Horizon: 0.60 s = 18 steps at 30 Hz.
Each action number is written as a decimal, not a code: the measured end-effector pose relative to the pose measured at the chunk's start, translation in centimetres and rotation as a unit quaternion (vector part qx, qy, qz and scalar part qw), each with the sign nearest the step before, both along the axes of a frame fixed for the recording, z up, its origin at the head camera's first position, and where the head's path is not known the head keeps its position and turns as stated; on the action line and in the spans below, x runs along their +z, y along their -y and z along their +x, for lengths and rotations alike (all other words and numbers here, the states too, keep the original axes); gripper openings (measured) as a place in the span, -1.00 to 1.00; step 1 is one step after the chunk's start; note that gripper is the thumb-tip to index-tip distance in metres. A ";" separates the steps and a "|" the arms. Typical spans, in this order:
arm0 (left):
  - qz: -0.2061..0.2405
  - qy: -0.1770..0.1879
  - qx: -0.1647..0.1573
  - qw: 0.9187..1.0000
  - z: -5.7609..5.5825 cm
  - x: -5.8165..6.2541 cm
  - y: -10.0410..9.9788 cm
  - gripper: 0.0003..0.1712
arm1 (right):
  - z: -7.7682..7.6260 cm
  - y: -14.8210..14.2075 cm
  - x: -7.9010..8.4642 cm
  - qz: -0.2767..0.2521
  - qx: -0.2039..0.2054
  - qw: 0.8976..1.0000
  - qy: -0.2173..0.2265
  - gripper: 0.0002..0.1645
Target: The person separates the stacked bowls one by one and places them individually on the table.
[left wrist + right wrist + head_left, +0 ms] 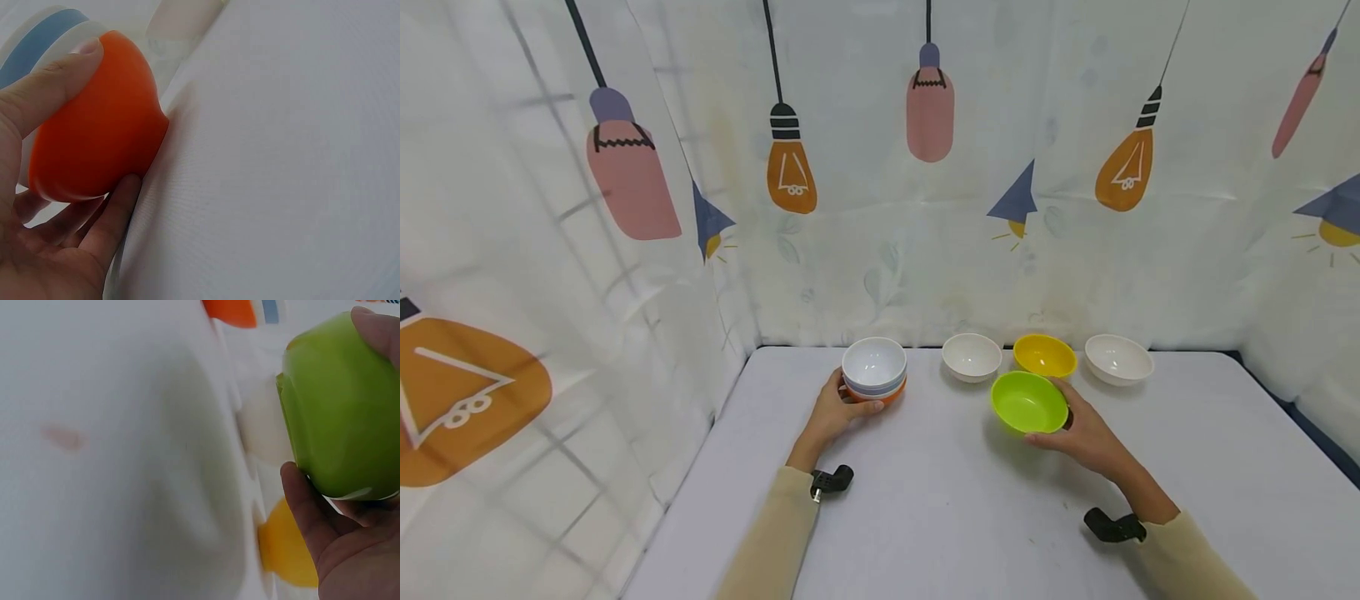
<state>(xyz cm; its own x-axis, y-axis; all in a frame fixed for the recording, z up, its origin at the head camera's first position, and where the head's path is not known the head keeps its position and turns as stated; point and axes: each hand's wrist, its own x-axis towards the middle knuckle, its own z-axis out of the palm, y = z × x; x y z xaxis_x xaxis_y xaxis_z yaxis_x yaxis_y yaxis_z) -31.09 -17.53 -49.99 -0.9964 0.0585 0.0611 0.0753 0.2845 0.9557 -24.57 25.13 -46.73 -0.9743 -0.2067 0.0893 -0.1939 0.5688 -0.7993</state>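
At the table's back left, my left hand (838,417) grips a stack of nested bowls (874,367). An orange bowl (103,125) forms the base, with white and blue-banded bowls above it; the thumb lies along its side in the left wrist view. My right hand (1086,433) holds a green bowl (1028,402) by its right side, thumb at the near edge and fingers round the far side. This bowl is raised off the table, casting a shadow below. Just behind it stands a yellow bowl (1045,356), its lower front partly hidden.
A white bowl (972,357) stands left of the yellow one, and another white bowl (1118,360) to its right, all along the back edge. The white-covered table (925,517) meets a patterned curtain (865,250) behind and at the sides.
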 end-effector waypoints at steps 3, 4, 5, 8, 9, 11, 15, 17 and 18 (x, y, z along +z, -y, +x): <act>-0.003 -0.001 0.001 1.000 0.0 0.0 0.0 0.20 | 0.2 -1.1 -0.3 0.009 -0.006 1.000 0.002 0.22; -0.003 -0.001 0.001 1.000 0.0 0.0 0.0 0.20 | 0.3 -1.4 -0.4 0.014 -0.011 1.000 0.006 0.24; -0.004 -0.001 0.001 1.000 0.0 -0.1 0.0 0.20 | 0.3 -1.8 -0.5 0.019 -0.013 1.000 0.008 0.26; -0.006 -0.002 0.002 1.000 0.0 -0.1 0.0 0.19 | 0.5 -2.8 -0.6 0.036 -0.023 0.999 0.018 0.29; -0.005 -0.002 0.002 1.000 0.0 -0.1 0.0 0.19 | 0.5 -3.1 -0.6 0.043 -0.025 0.999 0.019 0.29; -0.004 -0.004 0.002 1.000 0.0 -0.1 0.0 0.18 | 0.6 -3.7 -0.6 0.052 -0.028 0.998 0.021 0.29; -0.001 -0.003 -0.001 1.000 0.0 0.0 0.0 0.18 | 0.6 -4.9 -0.4 0.064 -0.032 0.997 0.025 0.28; 0.001 -0.002 -0.002 1.000 0.0 0.0 -0.1 0.18 | 0.6 -5.5 -0.3 0.067 -0.031 0.997 0.026 0.28; 0.000 -0.001 -0.002 1.000 0.0 0.1 -0.1 0.19 | 0.7 -5.8 -0.3 0.069 -0.032 0.997 0.026 0.28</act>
<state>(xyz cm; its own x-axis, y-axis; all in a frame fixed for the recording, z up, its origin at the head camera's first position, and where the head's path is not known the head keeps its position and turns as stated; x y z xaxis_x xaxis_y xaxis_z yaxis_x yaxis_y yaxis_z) -31.11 -17.45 -49.92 -0.9961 0.0621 0.0627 0.0778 0.2842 0.9556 -23.90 30.92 -47.05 -0.9884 -0.1515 0.0139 -0.1149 0.6839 -0.7204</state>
